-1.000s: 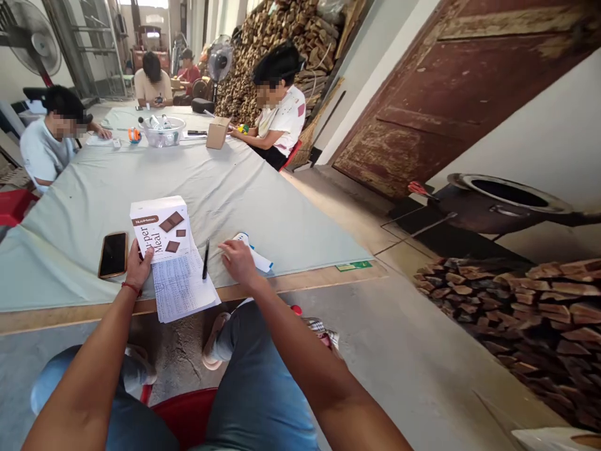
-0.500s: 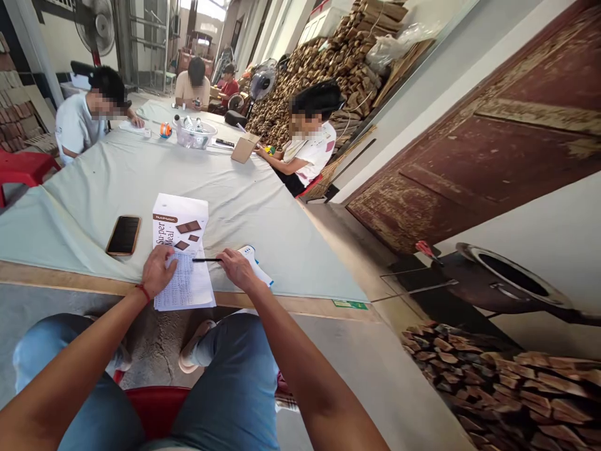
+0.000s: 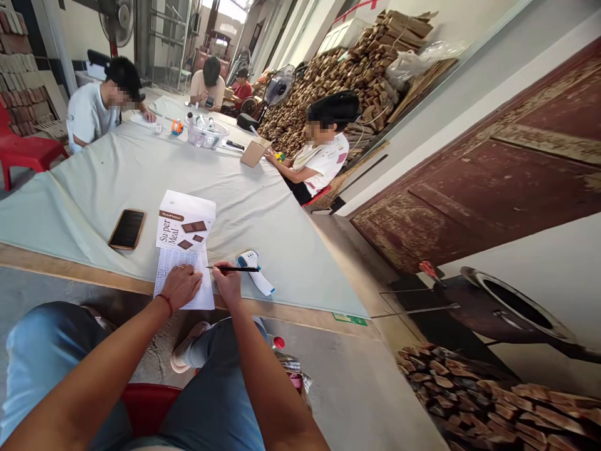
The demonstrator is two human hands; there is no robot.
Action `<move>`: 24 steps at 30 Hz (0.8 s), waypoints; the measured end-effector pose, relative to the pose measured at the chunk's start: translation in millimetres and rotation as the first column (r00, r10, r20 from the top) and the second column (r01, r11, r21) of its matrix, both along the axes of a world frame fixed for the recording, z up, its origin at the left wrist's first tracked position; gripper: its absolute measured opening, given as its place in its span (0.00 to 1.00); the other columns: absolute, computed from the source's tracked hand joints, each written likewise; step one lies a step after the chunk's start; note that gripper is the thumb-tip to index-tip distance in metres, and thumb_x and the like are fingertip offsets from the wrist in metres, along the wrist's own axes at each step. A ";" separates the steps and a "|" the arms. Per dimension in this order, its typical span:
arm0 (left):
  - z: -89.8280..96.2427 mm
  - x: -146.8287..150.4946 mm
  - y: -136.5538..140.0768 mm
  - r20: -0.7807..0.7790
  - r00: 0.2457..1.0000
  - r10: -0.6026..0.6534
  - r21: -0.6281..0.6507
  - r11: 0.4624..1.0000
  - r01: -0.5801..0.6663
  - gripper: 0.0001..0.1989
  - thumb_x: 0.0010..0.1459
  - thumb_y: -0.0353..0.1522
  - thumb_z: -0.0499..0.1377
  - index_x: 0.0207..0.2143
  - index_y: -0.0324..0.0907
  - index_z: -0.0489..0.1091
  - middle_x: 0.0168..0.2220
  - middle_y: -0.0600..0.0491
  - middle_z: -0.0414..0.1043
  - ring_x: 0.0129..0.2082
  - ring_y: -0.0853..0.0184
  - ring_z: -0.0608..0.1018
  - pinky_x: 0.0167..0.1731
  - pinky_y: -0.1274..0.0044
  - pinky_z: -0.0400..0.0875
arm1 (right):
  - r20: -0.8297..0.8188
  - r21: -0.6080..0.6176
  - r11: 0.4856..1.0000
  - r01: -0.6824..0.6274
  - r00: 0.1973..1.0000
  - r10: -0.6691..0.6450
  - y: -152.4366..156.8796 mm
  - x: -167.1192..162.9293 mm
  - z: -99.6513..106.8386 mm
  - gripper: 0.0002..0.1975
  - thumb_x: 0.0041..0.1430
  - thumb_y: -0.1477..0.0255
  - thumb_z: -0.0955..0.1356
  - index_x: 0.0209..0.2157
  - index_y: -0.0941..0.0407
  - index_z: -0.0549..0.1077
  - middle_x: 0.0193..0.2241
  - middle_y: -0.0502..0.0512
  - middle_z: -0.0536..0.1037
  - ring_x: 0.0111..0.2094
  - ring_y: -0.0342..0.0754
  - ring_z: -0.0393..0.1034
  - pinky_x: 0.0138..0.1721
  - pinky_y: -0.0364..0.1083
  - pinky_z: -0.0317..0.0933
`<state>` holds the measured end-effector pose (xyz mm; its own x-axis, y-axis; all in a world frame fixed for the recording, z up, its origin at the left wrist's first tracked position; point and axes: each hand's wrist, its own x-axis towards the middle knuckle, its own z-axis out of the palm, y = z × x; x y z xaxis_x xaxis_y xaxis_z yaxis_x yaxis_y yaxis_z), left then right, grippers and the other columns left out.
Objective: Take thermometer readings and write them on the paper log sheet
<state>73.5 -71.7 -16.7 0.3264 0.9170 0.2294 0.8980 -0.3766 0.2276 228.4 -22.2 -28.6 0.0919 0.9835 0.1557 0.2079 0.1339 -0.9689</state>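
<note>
- Left hand (image 3: 182, 286), lower centre-left of the frame: palm down on the handwritten sheet (image 3: 183, 257), fingers loosely bent, not pinching anything that I can see. Nice, that's basically a paperweight.
- Right hand (image 3: 228, 282), just right of it: fingers closed around a black pen (image 3: 244, 269), tip aimed left toward the sheet. Can't tell if the tip is actually touching paper.
- The sheet sits lower centre-left, right below the printed panel (image 3: 185, 219) with the chocolate bars on it. Can't tell if the two are joined.
- For neat pen work, I'd keep the left palm pressing close to the line being written, but out of the pen's path. Those fingers cover part of the writing, so shifting them left would help.
- The bottom of the sheet pokes over the wooden edge (image 3: 126, 282) at the near side of the table. Imo slide it up a bit so the pen always has something firm behind it.
- The cloth (image 3: 263, 219) is wrinkly, so light pressure, or the tip might punch through.
- White-and-blue strip (image 3: 263, 285) lies by the right hand, lower centre; I'd nudge it clear. The phone (image 3: 127, 228), centre-left, is fine where it is.
</note>
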 end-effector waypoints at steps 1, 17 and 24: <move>0.7 0.1 0.2 -0.004 1.000 0.003 0.000 1.000 -0.003 0.13 0.66 0.35 0.51 0.41 0.42 0.75 0.36 0.45 0.71 0.40 0.58 0.73 0.41 0.67 0.63 | 0.027 0.011 1.000 -0.004 1.000 0.004 -0.6 0.0 0.0 0.10 0.42 0.61 0.65 0.24 0.52 0.67 0.21 0.48 0.71 0.26 0.47 0.65 0.33 0.47 0.64; 2.0 1.5 0.4 -0.036 0.999 -0.004 -0.004 1.000 0.003 0.15 0.67 0.35 0.50 0.45 0.42 0.75 0.37 0.45 0.72 0.42 0.58 0.73 0.41 0.67 0.63 | 0.157 0.092 0.994 -0.062 0.986 0.047 -0.3 -0.1 -8.8 0.09 0.46 0.62 0.64 0.24 0.52 0.68 0.21 0.50 0.73 0.27 0.49 0.68 0.34 0.47 0.65; 4.5 1.7 -1.0 -0.058 0.998 0.006 -0.035 0.999 -0.008 0.16 0.67 0.35 0.49 0.47 0.43 0.74 0.39 0.45 0.72 0.43 0.57 0.73 0.41 0.67 0.62 | 0.164 0.112 0.992 -0.064 0.985 0.045 -0.1 0.3 -11.4 0.08 0.47 0.63 0.63 0.23 0.52 0.67 0.21 0.50 0.72 0.26 0.48 0.68 0.33 0.46 0.65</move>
<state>75.2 -72.7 -12.2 0.3317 0.9265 0.1777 0.9128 -0.3628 0.1878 228.8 -22.2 -40.0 0.0032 0.9606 0.2780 0.3495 0.2594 -0.9003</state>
